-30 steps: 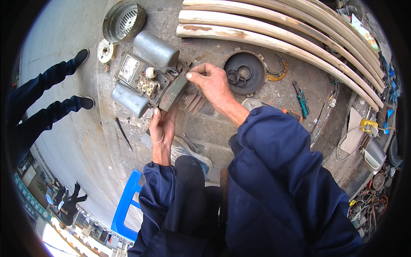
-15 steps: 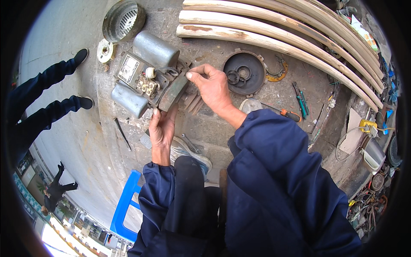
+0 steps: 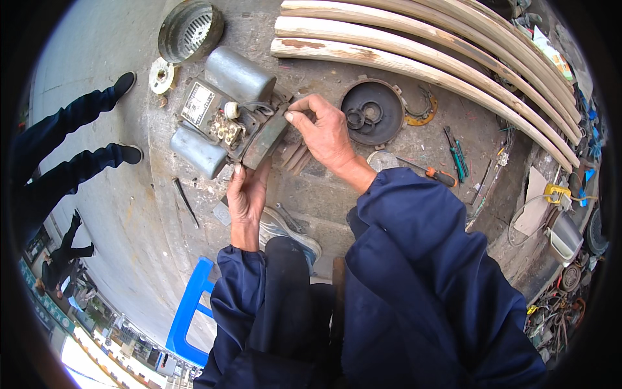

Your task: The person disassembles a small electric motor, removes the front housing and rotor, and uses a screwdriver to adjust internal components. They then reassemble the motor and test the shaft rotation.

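A grey electric motor [image 3: 212, 137] rests on the ground ahead of me, with two silvery capacitor housings [image 3: 240, 74] and wired terminals exposed between them. Along its near right side is a greenish-grey rectangular cover [image 3: 267, 140], tilted. My left hand [image 3: 249, 201] grips the lower end of this cover, thumb on top and fingers beneath. At its upper end, my right hand [image 3: 325, 133] pinches the corner between thumb and bent forefinger. The motor body hides the cover's far edge.
Beyond the motor lie a slotted metal fan cover [image 3: 206, 47] and a white fan [image 3: 161, 76]. To the right are a round dark motor end cover [image 3: 389, 126], pliers [image 3: 460, 162], a screwdriver [image 3: 442, 176] and long wooden poles [image 3: 363, 54]. Another person's legs [image 3: 84, 104] stand left.
Both hands keep their hold on the cover with barely any movement. The whole view has shifted slightly, and people in the far lower left have moved.
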### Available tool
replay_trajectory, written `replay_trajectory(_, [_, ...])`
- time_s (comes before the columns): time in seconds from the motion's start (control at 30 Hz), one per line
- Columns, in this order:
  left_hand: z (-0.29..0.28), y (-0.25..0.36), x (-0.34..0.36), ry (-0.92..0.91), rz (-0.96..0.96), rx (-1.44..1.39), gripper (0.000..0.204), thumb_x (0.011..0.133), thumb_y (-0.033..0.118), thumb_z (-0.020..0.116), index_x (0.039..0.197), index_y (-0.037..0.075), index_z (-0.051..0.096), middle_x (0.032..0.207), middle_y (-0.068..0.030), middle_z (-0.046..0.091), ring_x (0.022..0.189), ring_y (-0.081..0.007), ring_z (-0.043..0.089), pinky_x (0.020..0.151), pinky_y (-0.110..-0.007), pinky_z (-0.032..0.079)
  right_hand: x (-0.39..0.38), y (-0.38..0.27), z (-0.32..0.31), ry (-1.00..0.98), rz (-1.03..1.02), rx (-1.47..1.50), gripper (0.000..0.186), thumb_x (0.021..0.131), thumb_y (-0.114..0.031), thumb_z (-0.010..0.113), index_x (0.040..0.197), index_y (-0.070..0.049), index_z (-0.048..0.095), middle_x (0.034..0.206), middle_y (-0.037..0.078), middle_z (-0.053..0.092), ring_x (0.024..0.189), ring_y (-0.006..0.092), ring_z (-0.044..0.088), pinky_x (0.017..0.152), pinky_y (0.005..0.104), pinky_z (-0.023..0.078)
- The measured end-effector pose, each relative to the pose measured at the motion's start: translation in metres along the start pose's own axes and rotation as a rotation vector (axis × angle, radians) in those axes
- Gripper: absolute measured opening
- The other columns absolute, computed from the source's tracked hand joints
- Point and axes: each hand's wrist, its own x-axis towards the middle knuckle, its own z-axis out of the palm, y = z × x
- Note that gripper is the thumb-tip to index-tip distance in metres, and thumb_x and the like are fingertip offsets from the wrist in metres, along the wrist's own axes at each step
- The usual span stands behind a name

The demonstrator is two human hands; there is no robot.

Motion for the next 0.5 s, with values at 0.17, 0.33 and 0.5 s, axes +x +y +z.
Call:
replay_trajectory(0.17, [-0.001,0.001,0.000,-0.004,0.001,0.000,0.065,0.093,0.017,0.075,0.145,-0.007,0.045,0.151,-0.0287,0.045,0.143,-0.0435,0.040,0.127,-0.056,0.027,0.000,0.002,0.001,0.001,-0.043,-0.020,0.013,0.088,-0.009,0.074,0.095,0.000,0.067,0.090,0.015,0.067,0.083,0.0329,0.067,0.075,0.0396,0.053])
replay_trajectory(0.33, [0.003,0.000,0.000,-0.008,-0.003,0.004,0.066,0.093,0.016,0.075,0.146,-0.008,0.043,0.152,-0.0299,0.043,0.144,-0.0450,0.039,0.127,-0.056,0.026,0.002,0.009,-0.002,-0.007,-0.248,-0.163,0.012,0.092,-0.009,0.074,0.097,-0.001,0.067,0.091,0.012,0.067,0.080,0.0246,0.066,0.074,0.0344,0.053])
replay_trajectory(0.5, [0.001,0.000,0.000,-0.018,-0.001,0.015,0.066,0.095,0.017,0.074,0.147,-0.008,0.041,0.152,-0.0312,0.041,0.144,-0.0459,0.038,0.127,-0.055,0.026,0.000,0.013,0.002,0.008,-0.227,-0.120,0.012,0.093,-0.009,0.073,0.097,-0.001,0.064,0.090,0.013,0.064,0.080,0.0264,0.064,0.073,0.0354,0.052])
